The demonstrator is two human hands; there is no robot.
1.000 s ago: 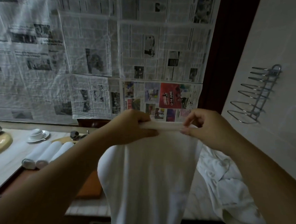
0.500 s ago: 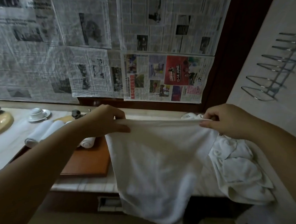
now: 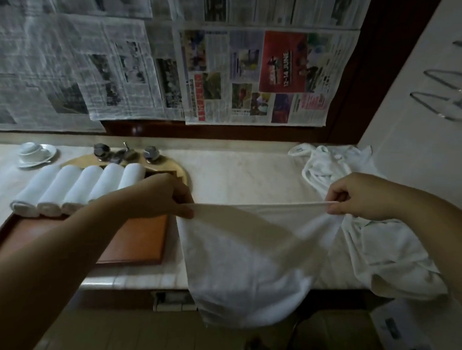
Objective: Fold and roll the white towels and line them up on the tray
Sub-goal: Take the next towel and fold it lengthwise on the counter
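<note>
White terry cloth fills the middle of the view: a towel is stretched out by its top edge between two hands, and its lower part hangs over the front edge of the pale marble worktop. The left hand pinches the towel's left corner between thumb and curled fingers, just above the right end of the brown tray. The right hand pinches the opposite corner in the same way, thumb and fingers closed on the hem, so that the edge between the two hands runs taut and nearly level. Five rolled towels lie side by side along the far part of the tray, touching one another, their ends turned toward the person. Beyond them stand metal tap fittings by a round wooden board, and further left a white cup on a saucer. A loose heap of unfolded white towels lies on the right part of the worktop, under and behind the right hand, reaching back to the corner. Newspaper sheets cover the surface behind the worktop, and a wire rack is fixed to the light wall on the right.
</note>
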